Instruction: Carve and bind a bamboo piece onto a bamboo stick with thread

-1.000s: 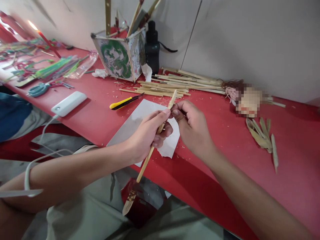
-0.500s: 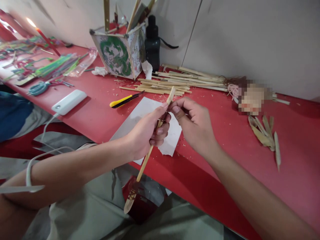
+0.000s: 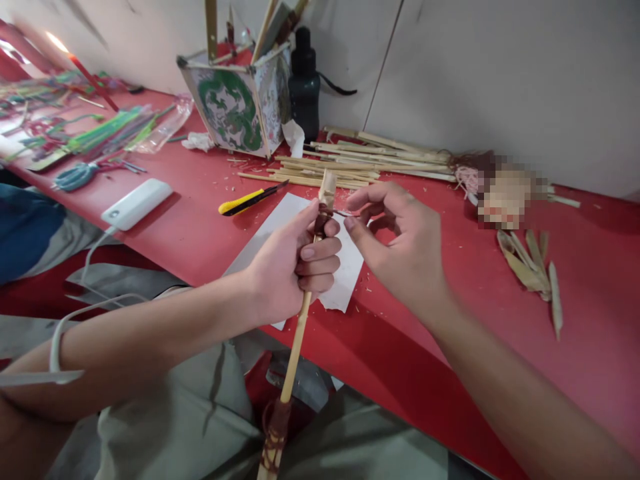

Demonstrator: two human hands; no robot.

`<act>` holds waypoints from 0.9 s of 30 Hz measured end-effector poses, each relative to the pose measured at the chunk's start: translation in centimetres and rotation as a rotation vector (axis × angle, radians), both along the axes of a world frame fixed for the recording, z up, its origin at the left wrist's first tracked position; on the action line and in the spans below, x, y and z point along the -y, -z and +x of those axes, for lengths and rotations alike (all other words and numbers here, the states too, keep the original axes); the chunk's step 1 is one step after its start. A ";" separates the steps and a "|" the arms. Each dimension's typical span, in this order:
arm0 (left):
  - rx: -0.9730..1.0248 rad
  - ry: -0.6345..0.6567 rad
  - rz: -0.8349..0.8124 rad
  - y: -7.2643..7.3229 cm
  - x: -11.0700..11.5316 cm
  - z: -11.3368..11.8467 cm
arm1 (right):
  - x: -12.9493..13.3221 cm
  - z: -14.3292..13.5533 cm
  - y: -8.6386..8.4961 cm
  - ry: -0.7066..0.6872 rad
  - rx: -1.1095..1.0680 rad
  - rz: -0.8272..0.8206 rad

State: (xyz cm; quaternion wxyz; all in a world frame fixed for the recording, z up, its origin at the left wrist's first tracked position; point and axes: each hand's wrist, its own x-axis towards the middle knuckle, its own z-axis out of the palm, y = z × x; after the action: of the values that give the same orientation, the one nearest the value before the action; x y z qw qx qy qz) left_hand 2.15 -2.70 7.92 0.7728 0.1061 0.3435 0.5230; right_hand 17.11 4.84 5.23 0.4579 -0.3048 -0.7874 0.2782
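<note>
My left hand (image 3: 295, 263) is closed round a slim bamboo stick (image 3: 296, 350), which slants from above the table down over my lap. Dark brown cord (image 3: 323, 220) is wound round the stick near its upper end, just above my fingers. More brown binding (image 3: 276, 427) wraps the lower end. My right hand (image 3: 400, 240), to the right of the stick, pinches the loose end of the cord between thumb and forefinger and holds it taut. Under both hands lies a white paper sheet (image 3: 263, 233) with a torn corner.
A yellow box cutter (image 3: 245, 203), bamboo sticks (image 3: 330, 175) and shavings lie beyond the paper. Behind stand a dragon-patterned box (image 3: 230, 110) and a black bottle (image 3: 304, 93). Dried husks (image 3: 530, 267) are at right; a white power bank (image 3: 137, 203) and a lit red candle (image 3: 93, 80) at left.
My right hand has moved slightly right, away from the stick, drawing the cord out. My left hand has turned the stick more upright, and its lower end has shifted down and toward me.
</note>
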 end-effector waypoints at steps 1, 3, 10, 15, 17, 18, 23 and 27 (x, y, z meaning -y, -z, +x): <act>0.009 0.004 0.004 0.0 0.0 0.0 | 0.0 0.0 0.1 -0.001 0.021 0.009; 0.029 0.011 0.014 -0.1 0.1 -0.1 | 0.0 0.0 0.2 -0.004 0.058 0.022; 0.053 0.051 0.027 -0.1 0.2 -0.2 | 0.1 0.1 0.1 -0.024 0.072 0.037; 0.025 0.067 0.042 0.0 0.3 -0.2 | 0.4 0.2 -0.3 -0.032 0.036 0.031; 0.017 0.085 0.047 0.0 0.3 -0.1 | 0.5 0.3 -0.4 -0.040 0.009 0.028; 0.015 0.095 0.051 0.1 0.3 -0.1 | 0.6 0.3 -0.4 -0.046 -0.007 0.025; 0.007 0.136 0.080 0.2 0.4 0.0 | 0.8 0.4 -0.5 -0.076 -0.057 0.022; -0.034 0.132 0.079 0.5 0.4 0.3 | 0.6 0.6 -0.9 -0.083 -0.027 0.062</act>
State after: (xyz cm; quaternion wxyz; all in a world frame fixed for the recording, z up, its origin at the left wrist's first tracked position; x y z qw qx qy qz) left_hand 2.42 -3.10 7.47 0.7949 0.1678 0.3277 0.4822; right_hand 17.67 4.27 6.11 0.4659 -0.2539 -0.8012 0.2767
